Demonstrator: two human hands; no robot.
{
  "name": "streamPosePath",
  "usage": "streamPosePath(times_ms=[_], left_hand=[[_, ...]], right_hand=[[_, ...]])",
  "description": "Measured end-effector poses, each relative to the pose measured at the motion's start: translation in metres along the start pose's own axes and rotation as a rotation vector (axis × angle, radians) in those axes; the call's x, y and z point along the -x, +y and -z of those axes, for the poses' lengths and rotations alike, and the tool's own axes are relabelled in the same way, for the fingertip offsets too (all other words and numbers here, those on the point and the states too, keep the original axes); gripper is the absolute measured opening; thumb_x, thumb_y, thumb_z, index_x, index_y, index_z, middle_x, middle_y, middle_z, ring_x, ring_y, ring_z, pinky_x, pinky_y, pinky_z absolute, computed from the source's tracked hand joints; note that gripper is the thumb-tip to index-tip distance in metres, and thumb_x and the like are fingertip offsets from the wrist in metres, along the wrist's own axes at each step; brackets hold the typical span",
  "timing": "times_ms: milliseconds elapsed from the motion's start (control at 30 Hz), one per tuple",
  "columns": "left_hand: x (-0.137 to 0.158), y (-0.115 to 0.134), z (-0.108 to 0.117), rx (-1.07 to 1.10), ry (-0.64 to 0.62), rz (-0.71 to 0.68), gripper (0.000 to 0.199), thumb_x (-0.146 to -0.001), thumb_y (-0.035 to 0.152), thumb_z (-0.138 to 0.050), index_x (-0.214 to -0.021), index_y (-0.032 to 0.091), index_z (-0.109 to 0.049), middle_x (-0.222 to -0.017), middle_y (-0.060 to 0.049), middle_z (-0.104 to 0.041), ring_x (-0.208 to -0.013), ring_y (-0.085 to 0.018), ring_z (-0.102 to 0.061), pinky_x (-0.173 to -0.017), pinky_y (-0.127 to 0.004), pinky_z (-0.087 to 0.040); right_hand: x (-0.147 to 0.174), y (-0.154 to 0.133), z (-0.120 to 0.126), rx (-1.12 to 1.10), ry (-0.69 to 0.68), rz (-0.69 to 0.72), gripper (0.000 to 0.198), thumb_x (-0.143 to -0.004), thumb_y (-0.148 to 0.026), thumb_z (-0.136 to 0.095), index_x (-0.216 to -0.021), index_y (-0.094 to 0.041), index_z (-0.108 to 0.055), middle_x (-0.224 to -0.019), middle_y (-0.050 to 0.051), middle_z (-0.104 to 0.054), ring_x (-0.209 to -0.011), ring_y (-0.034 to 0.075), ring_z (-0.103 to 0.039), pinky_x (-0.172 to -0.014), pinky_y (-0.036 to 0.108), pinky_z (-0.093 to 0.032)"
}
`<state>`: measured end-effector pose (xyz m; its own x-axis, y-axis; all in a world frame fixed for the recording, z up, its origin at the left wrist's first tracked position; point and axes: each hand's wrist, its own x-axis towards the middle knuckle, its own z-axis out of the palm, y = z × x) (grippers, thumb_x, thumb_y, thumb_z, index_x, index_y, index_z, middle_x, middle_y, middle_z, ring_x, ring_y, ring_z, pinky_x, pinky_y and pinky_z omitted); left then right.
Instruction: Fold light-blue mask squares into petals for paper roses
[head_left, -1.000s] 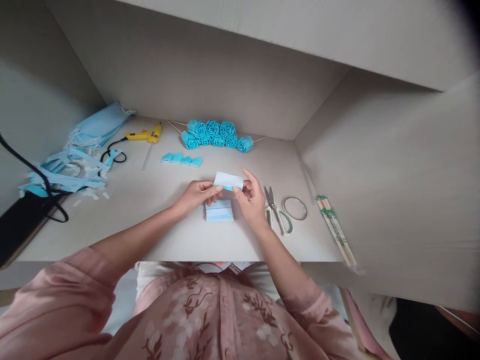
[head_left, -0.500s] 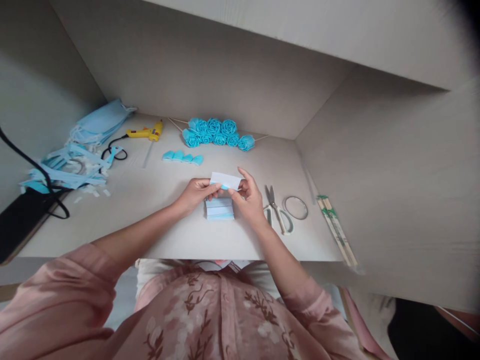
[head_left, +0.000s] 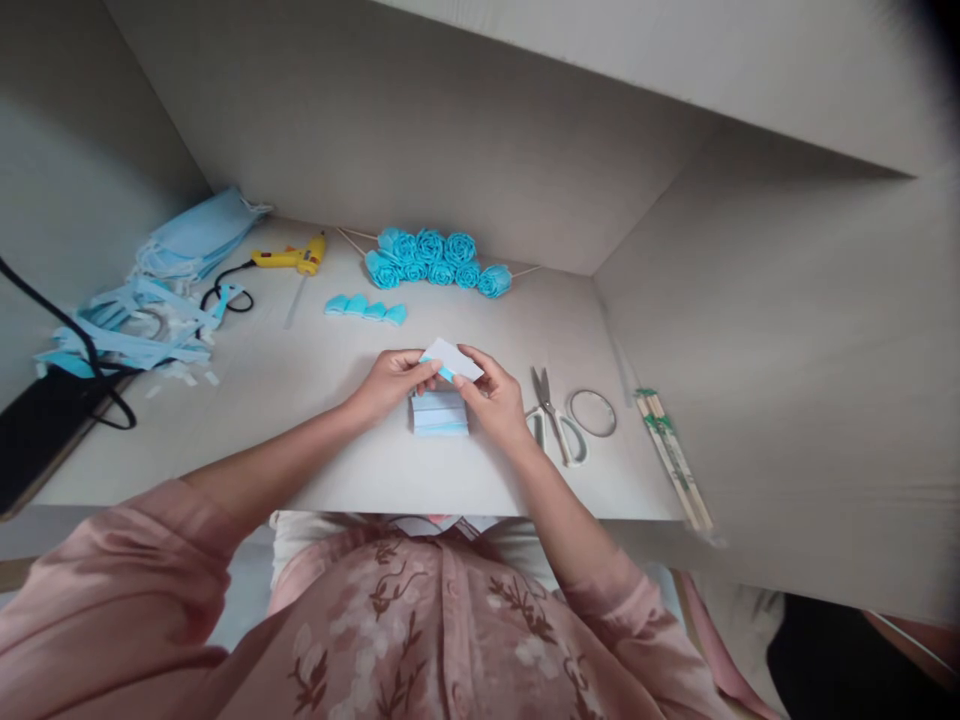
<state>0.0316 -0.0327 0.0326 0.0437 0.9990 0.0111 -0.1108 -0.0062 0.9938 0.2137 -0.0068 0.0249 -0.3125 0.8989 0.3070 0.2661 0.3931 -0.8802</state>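
Between my two hands is a small cut piece of face mask (head_left: 455, 360), white on the upper side with a blue strip along its lower edge. My left hand (head_left: 394, 383) pinches its left end with thumb and fingers. At its right end, my right hand (head_left: 496, 398) grips it, thumb in front and fingers behind. Just below, a stack of pale blue and white mask pieces (head_left: 439, 416) lies on the table. Further back is a row of several folded blue petals (head_left: 366, 309). Scissors with white handles (head_left: 556, 420) lie right of my right hand, blades slightly apart.
Blue rosettes on sticks (head_left: 431, 258) lie at the back. A yellow glue gun (head_left: 291, 257) sits left of them, near stacked masks (head_left: 196, 236) and cut strips (head_left: 142, 335). A black cable (head_left: 94, 350) crosses the left side. To the right are a metal ring (head_left: 592, 413) and wrapped sticks (head_left: 675, 460).
The mask piece has tilted, its right end now lower. My right hand's raised index finger has come down behind the piece. The view has shifted slightly.
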Motion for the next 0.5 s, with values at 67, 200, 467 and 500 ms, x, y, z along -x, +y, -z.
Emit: streamPosePath(times_ms=[67,200,467,500], left_hand=[[0.0,-0.002,0.0,0.098,-0.044,0.009,0.034,-0.073,0.046,-0.073,-0.074,0.013,-0.066,-0.065,-0.001,-0.061,-0.057,-0.01,-0.052,-0.058,-0.024,-0.04],[0.0,-0.004,-0.003,0.209,-0.126,0.084,0.04,-0.07,0.051,-0.076,-0.077,0.012,-0.067,-0.07,-0.002,-0.063,-0.059,-0.011,-0.055,-0.058,-0.025,-0.041],[-0.001,-0.007,0.0,0.157,-0.059,0.125,0.04,-0.07,0.049,-0.077,-0.068,0.01,-0.068,-0.062,-0.002,-0.061,-0.053,-0.009,-0.052,-0.055,-0.025,-0.037],[-0.002,-0.007,0.001,0.175,-0.056,0.128,0.039,-0.071,0.048,-0.077,-0.068,0.01,-0.068,-0.061,-0.002,-0.061,-0.052,-0.009,-0.051,-0.054,-0.025,-0.037]], right_hand=[[0.0,-0.001,0.0,-0.018,0.01,0.011,0.039,-0.082,-0.03,-0.064,-0.121,-0.025,-0.064,-0.111,0.004,-0.07,-0.073,0.014,-0.06,-0.072,0.03,-0.051],[0.001,-0.002,-0.001,-0.048,0.046,0.039,0.038,-0.083,-0.031,-0.064,-0.121,-0.025,-0.064,-0.111,0.004,-0.07,-0.081,0.016,-0.063,-0.076,0.03,-0.052],[0.001,-0.001,0.004,0.03,0.044,0.123,0.045,-0.088,-0.032,-0.059,-0.131,-0.022,-0.055,-0.106,0.007,-0.069,-0.083,0.017,-0.064,-0.074,0.031,-0.055],[0.0,-0.005,0.008,0.057,0.06,0.163,0.046,-0.09,-0.031,-0.055,-0.135,-0.022,-0.051,-0.108,0.008,-0.068,-0.088,0.018,-0.064,-0.076,0.032,-0.055]])
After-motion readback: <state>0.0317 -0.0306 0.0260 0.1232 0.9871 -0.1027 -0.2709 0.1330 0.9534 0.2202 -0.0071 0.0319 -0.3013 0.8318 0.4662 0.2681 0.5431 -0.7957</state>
